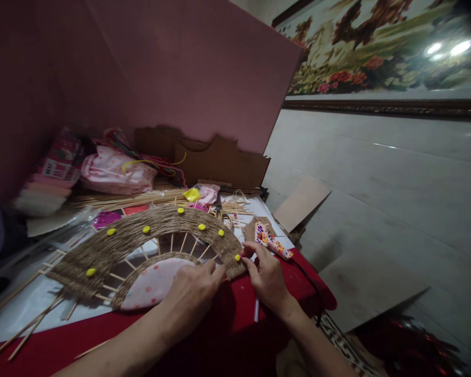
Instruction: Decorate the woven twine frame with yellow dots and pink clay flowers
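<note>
A fan-shaped weaving [129, 243] of brown twine on thin wooden sticks lies in front of me. Several yellow dots [146, 230] sit along its broad band, and a pale pink spotted cloth piece [157, 283] fills its inner half-round. My left hand [196, 290] has curled fingers at the weaving's lower right edge, gripping it there; the fingertips are partly hidden. At the band's right end, my right hand [267, 275] pinches with thumb and forefinger beside the last yellow dot [237, 257]. What sits in that pinch is too small to tell.
A flower-patterned glue gun [272, 242] lies beyond my right hand, near the red cloth's [306, 293] edge. Scissors [223, 215], bundled sticks [113, 199], a pink cloth bundle [118, 170] and torn cardboard [220, 159] stand behind the weaving. A clear stick [256, 309] lies below my right hand.
</note>
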Tool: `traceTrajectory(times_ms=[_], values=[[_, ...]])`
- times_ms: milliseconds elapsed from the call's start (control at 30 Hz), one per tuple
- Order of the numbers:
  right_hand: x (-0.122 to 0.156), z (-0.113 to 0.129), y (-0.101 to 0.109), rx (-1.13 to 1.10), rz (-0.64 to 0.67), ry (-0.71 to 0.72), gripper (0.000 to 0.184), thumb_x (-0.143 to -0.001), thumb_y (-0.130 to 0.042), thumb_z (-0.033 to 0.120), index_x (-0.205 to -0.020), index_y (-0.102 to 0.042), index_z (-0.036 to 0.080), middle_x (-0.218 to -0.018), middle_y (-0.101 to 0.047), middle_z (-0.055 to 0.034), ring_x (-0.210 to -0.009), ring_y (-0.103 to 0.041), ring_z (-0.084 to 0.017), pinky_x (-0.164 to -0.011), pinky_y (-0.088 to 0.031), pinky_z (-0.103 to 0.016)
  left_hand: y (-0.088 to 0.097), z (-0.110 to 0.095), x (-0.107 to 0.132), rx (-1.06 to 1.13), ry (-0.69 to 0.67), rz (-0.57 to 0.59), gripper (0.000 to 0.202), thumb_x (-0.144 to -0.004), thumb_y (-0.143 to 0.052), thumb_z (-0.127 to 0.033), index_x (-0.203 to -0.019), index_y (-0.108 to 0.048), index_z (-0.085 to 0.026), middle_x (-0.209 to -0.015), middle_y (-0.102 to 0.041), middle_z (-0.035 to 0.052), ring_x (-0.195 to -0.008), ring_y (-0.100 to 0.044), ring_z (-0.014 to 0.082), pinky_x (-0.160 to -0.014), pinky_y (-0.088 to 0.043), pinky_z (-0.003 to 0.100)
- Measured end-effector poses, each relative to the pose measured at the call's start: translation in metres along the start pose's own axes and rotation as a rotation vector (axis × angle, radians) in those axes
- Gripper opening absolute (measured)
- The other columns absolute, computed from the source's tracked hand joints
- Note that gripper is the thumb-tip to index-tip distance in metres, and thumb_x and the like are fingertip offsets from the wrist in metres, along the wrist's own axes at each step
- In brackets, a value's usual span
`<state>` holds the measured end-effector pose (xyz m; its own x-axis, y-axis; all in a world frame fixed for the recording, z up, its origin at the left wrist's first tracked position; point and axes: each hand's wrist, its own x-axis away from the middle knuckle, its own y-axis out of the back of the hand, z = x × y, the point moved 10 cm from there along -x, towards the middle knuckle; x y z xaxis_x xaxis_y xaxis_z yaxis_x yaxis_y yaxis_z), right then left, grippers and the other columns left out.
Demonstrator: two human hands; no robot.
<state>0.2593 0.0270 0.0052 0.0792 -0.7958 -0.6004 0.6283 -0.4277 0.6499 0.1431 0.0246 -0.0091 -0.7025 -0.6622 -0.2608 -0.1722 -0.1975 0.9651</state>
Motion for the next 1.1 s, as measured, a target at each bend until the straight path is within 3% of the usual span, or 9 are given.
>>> traceTrajectory(times_ms=[433,900,1100], values=[[0.003,0.001,0.008,-0.076,-0.001,0.016,0.032,-0.083,-0.045,0.003,-0.108,-0.053,0.021,-0.099,-0.06,-0.0071,-0.092,-0.057,-0.019,-0.081,-0.045,-0.032,0.002,0.0,0.001,0.022,0.001,-0.046,0.029,-0.078,-0.037,-0.001,-0.088,-0.059,-0.017,-0.075,-0.063,0.0053,-0.052,-0.056,0.0167,-0.045,-0.038,0.028],[-0.003,-0.002,0.002,-0.093,-0.003,0.002,0.021,-0.082,-0.051,0.008,-0.098,-0.057,0.02,-0.087,-0.063,-0.0044,-0.083,-0.058,-0.019,-0.074,-0.045,-0.03,-0.001,0.002,0.001,0.04,0.016,0.026,0.025,-0.082,-0.039,-0.005,-0.092,-0.058,-0.017,-0.081,-0.064,0.0055,-0.058,-0.059,0.0171,-0.051,-0.043,0.028],[-0.005,-0.009,0.018,-0.102,-0.065,-0.059,0.02,-0.084,-0.045,0.011,-0.096,-0.059,0.019,-0.094,-0.063,-0.0061,-0.09,-0.057,-0.019,-0.082,-0.044,-0.032,-0.003,0.003,0.001,0.059,0.041,0.045,0.025,-0.083,-0.038,-0.007,-0.09,-0.059,-0.017,-0.078,-0.063,0.0052,-0.058,-0.058,0.0162,-0.051,-0.043,0.028]])
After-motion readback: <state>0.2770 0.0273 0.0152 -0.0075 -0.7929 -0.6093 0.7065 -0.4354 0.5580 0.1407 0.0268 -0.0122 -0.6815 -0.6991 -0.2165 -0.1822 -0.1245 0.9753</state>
